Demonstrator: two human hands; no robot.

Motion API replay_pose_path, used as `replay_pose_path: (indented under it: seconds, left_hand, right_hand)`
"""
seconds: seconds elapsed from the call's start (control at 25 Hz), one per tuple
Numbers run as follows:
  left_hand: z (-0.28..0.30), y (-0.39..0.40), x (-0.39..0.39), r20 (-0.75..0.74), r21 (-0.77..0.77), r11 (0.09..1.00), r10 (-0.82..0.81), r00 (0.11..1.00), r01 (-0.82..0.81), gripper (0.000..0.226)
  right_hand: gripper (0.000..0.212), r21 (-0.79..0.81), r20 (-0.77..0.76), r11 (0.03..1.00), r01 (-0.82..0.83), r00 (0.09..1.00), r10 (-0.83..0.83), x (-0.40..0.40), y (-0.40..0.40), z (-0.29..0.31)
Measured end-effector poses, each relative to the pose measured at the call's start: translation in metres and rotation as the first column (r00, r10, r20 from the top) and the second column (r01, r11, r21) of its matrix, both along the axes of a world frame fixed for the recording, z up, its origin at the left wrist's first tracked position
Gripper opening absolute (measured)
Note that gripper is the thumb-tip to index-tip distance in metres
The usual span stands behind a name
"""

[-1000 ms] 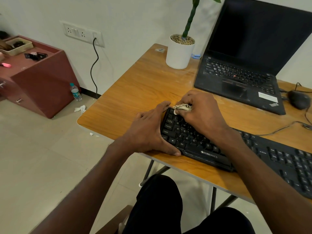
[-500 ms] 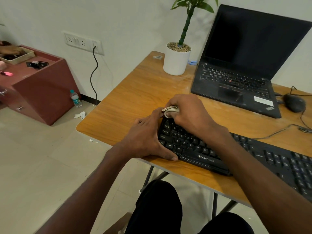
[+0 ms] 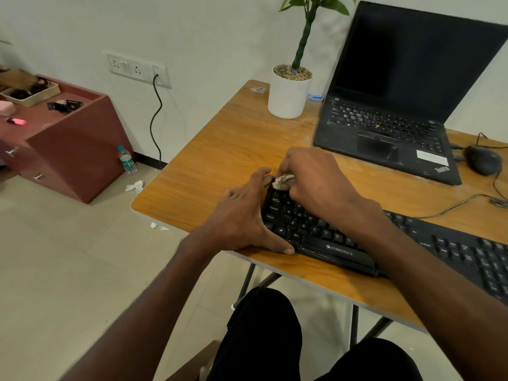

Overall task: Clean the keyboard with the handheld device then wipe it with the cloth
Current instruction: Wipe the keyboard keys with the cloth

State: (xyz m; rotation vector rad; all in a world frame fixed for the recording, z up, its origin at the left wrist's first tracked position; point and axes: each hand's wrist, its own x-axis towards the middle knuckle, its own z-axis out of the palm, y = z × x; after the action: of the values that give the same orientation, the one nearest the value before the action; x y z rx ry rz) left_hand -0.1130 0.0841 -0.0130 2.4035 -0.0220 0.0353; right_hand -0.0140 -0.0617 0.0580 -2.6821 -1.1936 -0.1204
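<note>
The right hand (image 3: 313, 182) has its fingers curled down over a small bunched pale cloth (image 3: 283, 180), pressing it onto the far left corner of the black keyboard (image 3: 338, 240); only a crumpled edge of the cloth shows from under the knuckles, so how much is gathered in the palm cannot be told. Bunching it small probably lets the fingertips work it into the corner keys. The left hand (image 3: 242, 218) lies against the keyboard's left end, fingers fairly straight along the edge and thumb hooked round the near corner, most likely bracing the board so the rubbing does not slide it. The keyboard sits along the near edge of the wooden table (image 3: 220, 152), running off to the right. Farther back stand an open laptop (image 3: 390, 133), a white plant pot (image 3: 288, 94) to its left and a mouse (image 3: 482, 159) to its right. No handheld device is in sight, so this looks like the wiping stage.
</note>
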Motion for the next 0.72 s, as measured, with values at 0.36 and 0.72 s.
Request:
replay_pose_path:
  seconds: [0.36, 0.72]
  left_hand:
    - [-0.001, -0.001, 0.000, 0.007, 0.013, 1.000, -0.001, 1.000, 0.001, 0.150]
    - [-0.001, -0.001, 0.000, -0.003, 0.017, 1.000, 0.013, 1.000, -0.013, 0.150]
  right_hand:
    - [0.019, -0.051, -0.037, 0.999, 0.010, 0.999, -0.011, -0.010, 0.001, 0.003]
    - [0.022, -0.075, -0.092, 0.997, -0.006, 0.996, -0.001, -0.011, -0.008, 0.006]
